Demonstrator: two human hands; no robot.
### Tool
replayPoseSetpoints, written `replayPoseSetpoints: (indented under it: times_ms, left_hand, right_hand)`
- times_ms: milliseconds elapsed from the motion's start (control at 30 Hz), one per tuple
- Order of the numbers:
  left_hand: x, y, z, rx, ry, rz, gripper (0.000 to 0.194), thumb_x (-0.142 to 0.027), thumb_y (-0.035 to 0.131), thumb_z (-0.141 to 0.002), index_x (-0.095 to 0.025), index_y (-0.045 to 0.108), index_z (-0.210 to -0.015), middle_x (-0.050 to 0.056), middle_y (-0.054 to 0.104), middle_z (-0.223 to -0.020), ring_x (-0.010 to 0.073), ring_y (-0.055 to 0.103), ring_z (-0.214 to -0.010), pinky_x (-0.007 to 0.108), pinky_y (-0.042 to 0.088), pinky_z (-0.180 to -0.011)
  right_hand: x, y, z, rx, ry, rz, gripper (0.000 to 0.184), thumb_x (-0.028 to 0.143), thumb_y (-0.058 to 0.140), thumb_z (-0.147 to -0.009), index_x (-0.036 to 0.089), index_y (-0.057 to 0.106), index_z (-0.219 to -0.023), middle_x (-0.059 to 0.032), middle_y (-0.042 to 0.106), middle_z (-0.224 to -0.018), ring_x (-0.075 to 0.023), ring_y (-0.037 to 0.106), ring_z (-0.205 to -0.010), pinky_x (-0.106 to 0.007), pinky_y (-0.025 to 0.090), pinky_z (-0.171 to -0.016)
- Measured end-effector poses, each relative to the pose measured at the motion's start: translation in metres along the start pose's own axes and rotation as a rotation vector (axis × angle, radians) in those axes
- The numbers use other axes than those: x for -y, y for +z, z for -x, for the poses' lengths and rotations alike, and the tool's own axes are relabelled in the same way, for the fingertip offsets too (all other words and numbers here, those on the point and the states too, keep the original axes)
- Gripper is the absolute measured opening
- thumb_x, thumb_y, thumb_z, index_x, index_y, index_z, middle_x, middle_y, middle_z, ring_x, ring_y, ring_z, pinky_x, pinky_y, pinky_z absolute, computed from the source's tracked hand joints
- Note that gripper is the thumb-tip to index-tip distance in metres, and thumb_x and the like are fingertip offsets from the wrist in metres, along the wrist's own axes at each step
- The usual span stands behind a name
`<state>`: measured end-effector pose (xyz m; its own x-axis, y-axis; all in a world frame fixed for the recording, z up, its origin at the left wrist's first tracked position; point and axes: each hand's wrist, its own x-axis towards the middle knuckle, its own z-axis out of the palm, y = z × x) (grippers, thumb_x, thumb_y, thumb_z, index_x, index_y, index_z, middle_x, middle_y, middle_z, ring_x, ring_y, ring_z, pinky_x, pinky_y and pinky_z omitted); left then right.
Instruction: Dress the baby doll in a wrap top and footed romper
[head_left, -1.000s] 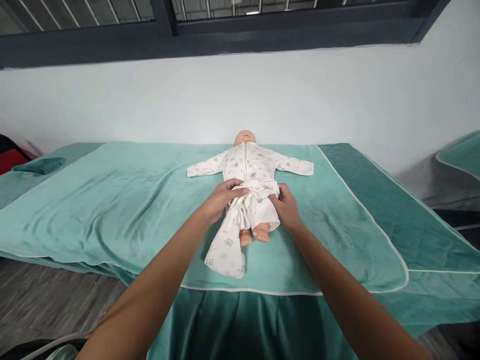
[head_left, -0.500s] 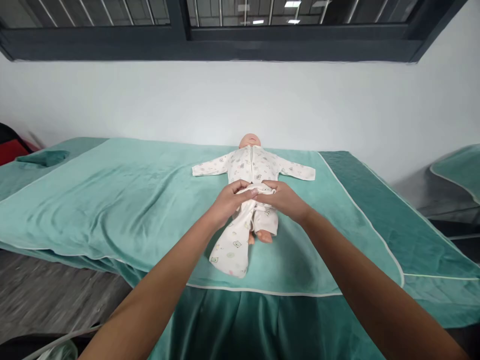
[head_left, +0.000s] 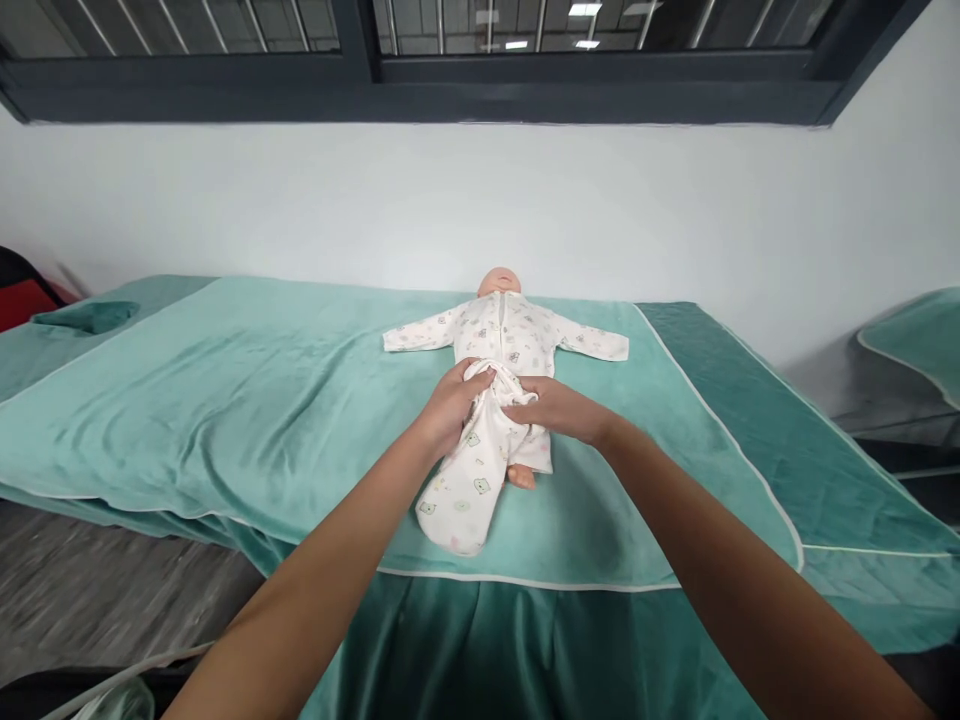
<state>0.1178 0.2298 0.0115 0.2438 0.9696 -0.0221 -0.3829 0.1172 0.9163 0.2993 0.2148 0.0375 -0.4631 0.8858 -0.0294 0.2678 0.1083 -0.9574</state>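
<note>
A baby doll lies on its back on a teal blanket, head toward the wall, dressed in a white printed sleepsuit with the sleeves spread out. My left hand is closed on the bunched waist fabric of the suit's loose leg part, which hangs empty toward me. My right hand lies on the doll's hips, fingers pressed onto the same cloth. One bare doll foot shows below the fabric.
The blanket covers a table draped in darker teal against a white wall. A folded teal cloth lies far left by something red. Another teal-covered surface stands at the right. Grey floor is at the lower left.
Both hands came together at the doll's waist and gathered the cloth. The loose leg part slid over one foot, so only one foot shows now. The camera tilted up slightly.
</note>
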Motion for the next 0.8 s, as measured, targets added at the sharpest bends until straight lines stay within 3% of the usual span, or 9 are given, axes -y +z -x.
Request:
replayPoseSetpoints:
  times_ms: [100, 233, 300, 400, 467, 633, 700, 800]
  left_hand:
    - [0.003, 0.003, 0.000, 0.039, -0.061, 0.008, 0.048, -0.046, 0.084, -0.068, -0.015, 0.065, -0.099, 0.004, 0.070, -0.085, 0.0164, 0.065, -0.073, 0.029, 0.052, -0.069]
    - [-0.001, 0.000, 0.009, 0.096, -0.079, -0.133, 0.050, -0.053, 0.078, -0.075, -0.014, 0.069, -0.106, 0.009, 0.074, -0.099, 0.0191, 0.067, -0.083, 0.029, 0.052, -0.073]
    - [-0.006, -0.002, 0.014, 0.208, -0.091, -0.233, 0.051, -0.051, 0.079, -0.076, -0.016, 0.070, -0.111, 0.010, 0.074, -0.108, 0.0217, 0.068, -0.092, 0.031, 0.053, -0.077]
    - [-0.011, -0.007, 0.016, 0.350, -0.179, -0.314, 0.055, -0.042, 0.087, -0.068, -0.017, 0.071, -0.115, 0.012, 0.074, -0.116, 0.0266, 0.069, -0.099, 0.035, 0.053, -0.083]
    - [-0.008, -0.008, 0.014, 0.303, -0.203, -0.248, 0.057, -0.041, 0.089, -0.066, -0.016, 0.072, -0.113, 0.013, 0.075, -0.110, 0.0269, 0.071, -0.095, 0.036, 0.054, -0.083]
    - [0.007, -0.002, 0.004, 0.036, -0.066, -0.039, 0.054, -0.050, 0.085, -0.066, -0.014, 0.070, -0.103, 0.008, 0.076, -0.090, 0.0215, 0.070, -0.076, 0.033, 0.055, -0.073]
    - [0.009, 0.001, 0.001, -0.006, -0.051, -0.058, 0.054, -0.051, 0.085, -0.065, -0.014, 0.070, -0.100, 0.007, 0.076, -0.087, 0.0206, 0.069, -0.074, 0.031, 0.054, -0.071]
    - [0.007, 0.003, 0.001, 0.011, -0.070, -0.103, 0.056, -0.055, 0.083, -0.067, -0.012, 0.071, -0.102, 0.008, 0.076, -0.087, 0.0207, 0.068, -0.076, 0.031, 0.053, -0.071]
  right_hand:
    - [-0.003, 0.001, -0.002, 0.005, 0.034, -0.036, 0.027, 0.039, 0.075, -0.077, 0.019, 0.072, -0.095, -0.0020, 0.071, -0.093, -0.0199, 0.062, -0.085, -0.031, 0.049, -0.078]
    - [-0.012, 0.005, -0.007, -0.227, -0.026, -0.258, 0.023, 0.037, 0.074, -0.075, 0.021, 0.065, -0.088, 0.0017, 0.065, -0.082, -0.0158, 0.058, -0.075, -0.027, 0.047, -0.069]
    - [-0.017, 0.007, -0.010, -0.347, -0.048, -0.323, 0.022, 0.037, 0.074, -0.074, 0.021, 0.061, -0.082, 0.0037, 0.059, -0.073, -0.0139, 0.054, -0.068, -0.025, 0.044, -0.063]
    - [-0.021, 0.008, -0.011, -0.407, -0.044, -0.311, 0.024, 0.039, 0.073, -0.073, 0.021, 0.059, -0.079, 0.0045, 0.057, -0.070, -0.0135, 0.052, -0.066, -0.025, 0.043, -0.062]
    - [-0.019, 0.006, -0.010, -0.364, -0.043, -0.267, 0.026, 0.042, 0.074, -0.074, 0.021, 0.061, -0.081, 0.0034, 0.061, -0.073, -0.0143, 0.054, -0.069, -0.026, 0.045, -0.064]
    - [-0.011, 0.002, -0.003, -0.041, -0.008, -0.111, 0.036, 0.047, 0.079, -0.072, 0.018, 0.072, -0.092, -0.0024, 0.072, -0.086, -0.0196, 0.064, -0.080, -0.030, 0.050, -0.071]
    - [-0.010, 0.003, -0.001, -0.024, 0.027, -0.053, 0.035, 0.043, 0.083, -0.069, 0.018, 0.074, -0.092, -0.0032, 0.074, -0.092, -0.0221, 0.066, -0.086, -0.032, 0.051, -0.075]
    - [-0.014, 0.008, -0.003, -0.151, 0.055, -0.111, 0.034, 0.040, 0.082, -0.069, 0.018, 0.074, -0.093, -0.0039, 0.075, -0.094, -0.0233, 0.067, -0.088, -0.034, 0.052, -0.078]
